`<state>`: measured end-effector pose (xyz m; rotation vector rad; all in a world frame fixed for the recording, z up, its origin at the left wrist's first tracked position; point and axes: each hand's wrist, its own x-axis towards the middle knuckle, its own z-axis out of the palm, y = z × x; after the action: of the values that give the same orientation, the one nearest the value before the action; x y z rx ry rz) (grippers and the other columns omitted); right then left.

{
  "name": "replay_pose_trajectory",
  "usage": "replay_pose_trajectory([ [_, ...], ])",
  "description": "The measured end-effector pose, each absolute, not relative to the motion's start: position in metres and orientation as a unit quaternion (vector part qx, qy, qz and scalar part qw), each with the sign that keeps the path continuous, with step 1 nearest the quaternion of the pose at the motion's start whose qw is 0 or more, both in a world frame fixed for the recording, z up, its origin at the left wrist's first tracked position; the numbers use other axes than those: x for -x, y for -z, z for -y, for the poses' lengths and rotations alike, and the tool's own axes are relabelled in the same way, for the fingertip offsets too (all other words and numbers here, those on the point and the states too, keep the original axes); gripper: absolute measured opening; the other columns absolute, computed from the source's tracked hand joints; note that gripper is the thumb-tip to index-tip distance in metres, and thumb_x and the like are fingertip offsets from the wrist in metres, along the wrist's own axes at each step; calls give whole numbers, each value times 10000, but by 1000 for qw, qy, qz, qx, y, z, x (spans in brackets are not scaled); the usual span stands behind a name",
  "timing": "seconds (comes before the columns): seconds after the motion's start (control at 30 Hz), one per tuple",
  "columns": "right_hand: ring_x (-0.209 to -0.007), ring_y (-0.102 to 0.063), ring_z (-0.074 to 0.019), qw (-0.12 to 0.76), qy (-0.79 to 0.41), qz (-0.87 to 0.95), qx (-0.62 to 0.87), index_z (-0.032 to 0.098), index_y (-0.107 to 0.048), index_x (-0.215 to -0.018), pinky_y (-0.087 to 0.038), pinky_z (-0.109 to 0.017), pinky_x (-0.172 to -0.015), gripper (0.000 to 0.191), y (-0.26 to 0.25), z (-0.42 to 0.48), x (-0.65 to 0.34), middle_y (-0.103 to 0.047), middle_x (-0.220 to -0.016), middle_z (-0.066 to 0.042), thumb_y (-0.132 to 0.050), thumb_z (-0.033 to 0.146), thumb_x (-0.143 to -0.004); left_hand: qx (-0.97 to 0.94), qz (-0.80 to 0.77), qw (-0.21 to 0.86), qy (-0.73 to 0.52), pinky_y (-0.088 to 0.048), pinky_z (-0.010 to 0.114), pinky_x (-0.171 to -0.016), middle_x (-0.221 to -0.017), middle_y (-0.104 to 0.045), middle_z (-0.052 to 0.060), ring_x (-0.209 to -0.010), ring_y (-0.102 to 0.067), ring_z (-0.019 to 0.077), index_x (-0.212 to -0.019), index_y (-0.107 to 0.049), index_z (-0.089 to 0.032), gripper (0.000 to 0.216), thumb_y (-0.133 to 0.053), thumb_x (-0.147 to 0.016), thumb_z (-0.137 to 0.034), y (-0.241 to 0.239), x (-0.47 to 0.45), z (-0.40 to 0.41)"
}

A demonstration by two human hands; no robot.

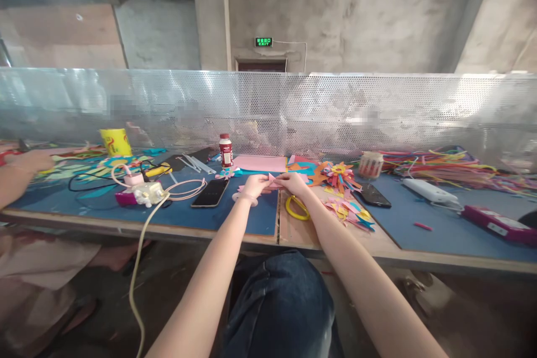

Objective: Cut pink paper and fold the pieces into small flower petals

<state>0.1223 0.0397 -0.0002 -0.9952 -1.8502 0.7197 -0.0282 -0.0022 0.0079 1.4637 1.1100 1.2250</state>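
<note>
Between my two hands is a small piece of pink paper (pixel 273 181), pinched from both sides just above the table. My left hand (pixel 255 185), with a pale bangle (pixel 245 198) at the wrist, closes its fingers on the paper's left side. From the right, my right hand (pixel 293 183) grips the same piece. Yellow-handled scissors (pixel 297 208) lie under my right wrist, their blades hidden. A larger pink sheet (pixel 260 164) rests behind my hands. Paper flowers (pixel 339 176) and cut paper pieces (pixel 348 212) spread to the right.
A dark phone (pixel 210 193), a red-capped bottle (pixel 225 151) and a power strip with plugs (pixel 145 193) stand on the left. Another person's hand (pixel 31 162) is at far left. Rightward are a second phone (pixel 372 194), a jar (pixel 371 165) and a white power strip (pixel 431 192). A perforated metal screen (pixel 260 106) stands behind.
</note>
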Motion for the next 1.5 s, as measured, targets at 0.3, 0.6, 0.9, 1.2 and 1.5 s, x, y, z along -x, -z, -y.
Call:
replay_pose_trajectory([
  [0.3, -628, -539, -135, 439, -290, 749, 403, 118, -695, -742, -398, -221, -567, 251, -2, -37, -123, -637, -672, -20, -606, 332, -647, -598, -425, 457, -503, -507, 331, -738, -752, -703, 74, -738, -660, 193, -805, -633, -102, 168, -637, -715, -244, -2, 29, -6],
  [0.6, -620, -540, -130, 438, -293, 746, 407, 122, -699, -746, -404, -215, -564, 241, 1, -41, -123, -638, -661, -15, -608, 324, -651, -603, -416, 457, -504, -507, 331, -738, -737, -702, 78, -730, -659, 193, -798, -640, -95, 147, -653, -694, -199, -1, 30, -8],
  [0.9, -566, -537, -126, 427, -328, 747, 391, 135, -696, -699, -414, -212, -526, 232, 4, -43, -124, -624, -600, -7, -648, 353, -637, -599, -422, 441, -519, -515, 328, -699, -695, -694, 73, -677, -656, 187, -769, -638, -92, 136, -664, -672, -184, 1, 32, -12],
  [1.2, -535, -542, -125, 424, -369, 733, 383, 141, -666, -630, -444, -223, -529, 210, 7, -46, -124, -594, -539, 2, -698, 344, -589, -603, -424, 439, -514, -519, 315, -676, -709, -696, 79, -683, -656, 184, -754, -647, -93, 87, -640, -678, -135, 2, 32, -14],
  [1.5, -548, -552, -115, 417, -393, 729, 373, 153, -674, -688, -455, -221, -564, 207, 8, -46, -125, -612, -570, 10, -712, 326, -580, -603, -444, 422, -512, -520, 303, -668, -688, -692, 74, -657, -652, 171, -728, -642, -91, 59, -613, -678, -84, 0, 32, -11],
])
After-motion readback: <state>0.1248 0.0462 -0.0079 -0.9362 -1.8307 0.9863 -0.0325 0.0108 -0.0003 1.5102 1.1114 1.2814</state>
